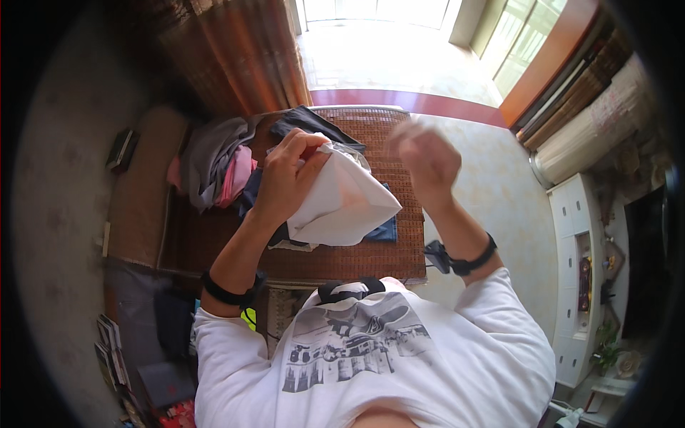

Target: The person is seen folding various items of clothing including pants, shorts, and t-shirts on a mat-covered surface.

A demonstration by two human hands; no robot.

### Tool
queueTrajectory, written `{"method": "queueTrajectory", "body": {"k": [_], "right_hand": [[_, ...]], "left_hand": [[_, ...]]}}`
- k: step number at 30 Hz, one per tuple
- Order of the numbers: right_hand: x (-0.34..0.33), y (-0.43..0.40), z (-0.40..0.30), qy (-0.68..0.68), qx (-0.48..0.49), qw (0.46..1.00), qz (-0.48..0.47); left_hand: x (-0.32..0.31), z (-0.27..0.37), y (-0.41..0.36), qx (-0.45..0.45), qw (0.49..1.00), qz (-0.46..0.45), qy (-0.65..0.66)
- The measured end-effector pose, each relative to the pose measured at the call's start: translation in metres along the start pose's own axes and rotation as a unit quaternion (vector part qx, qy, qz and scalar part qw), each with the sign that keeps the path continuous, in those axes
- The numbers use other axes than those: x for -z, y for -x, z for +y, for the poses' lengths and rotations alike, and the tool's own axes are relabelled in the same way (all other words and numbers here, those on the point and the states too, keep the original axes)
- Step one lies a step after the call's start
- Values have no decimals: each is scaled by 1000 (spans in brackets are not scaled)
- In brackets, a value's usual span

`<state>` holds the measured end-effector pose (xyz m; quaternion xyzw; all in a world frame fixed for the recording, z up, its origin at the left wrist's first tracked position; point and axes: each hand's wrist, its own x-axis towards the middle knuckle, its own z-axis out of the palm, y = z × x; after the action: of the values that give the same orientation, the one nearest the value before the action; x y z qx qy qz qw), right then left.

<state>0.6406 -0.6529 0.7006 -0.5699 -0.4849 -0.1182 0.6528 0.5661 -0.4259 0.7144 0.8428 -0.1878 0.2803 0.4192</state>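
My left hand (289, 174) grips the upper edge of a white piece of thin, smooth material (348, 203), perhaps a cloth or a bag. It hangs in loose folds, with one pointed corner towards the right. My right hand (428, 160) is raised to the right of it and apart from it. Motion blurs its curled fingers, so I cannot tell whether they hold anything. Beneath the white piece lie folded clothes, mostly hidden, with blue denim (385, 230) showing at the right. Dark folded trousers (316, 125) rest just beyond my left hand.
A brown woven mat (342, 265) covers the seat before me. Grey clothing (214, 155) and a pink garment (235, 176) are heaped at its left, near a padded armrest (142, 198). Orange-brown curtains (241, 53) hang beyond. A white cabinet (572, 278) stands at the right.
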Motion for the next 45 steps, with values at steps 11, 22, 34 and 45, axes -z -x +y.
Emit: {"method": "queueTrajectory", "body": {"k": [11, 22, 34, 45], "right_hand": [[-1, 35, 19, 399, -227, 764, -454], [-128, 60, 73, 249, -44, 900, -356], [-388, 49, 25, 152, 38, 952, -264], [-533, 240, 27, 51, -183, 675, -713]], "left_hand": [[32, -70, 47, 203, 970, 89, -100], [112, -29, 175, 307, 945, 90, -67], [311, -8, 434, 281, 878, 255, -292], [297, 41, 741, 639, 767, 44, 48]]}}
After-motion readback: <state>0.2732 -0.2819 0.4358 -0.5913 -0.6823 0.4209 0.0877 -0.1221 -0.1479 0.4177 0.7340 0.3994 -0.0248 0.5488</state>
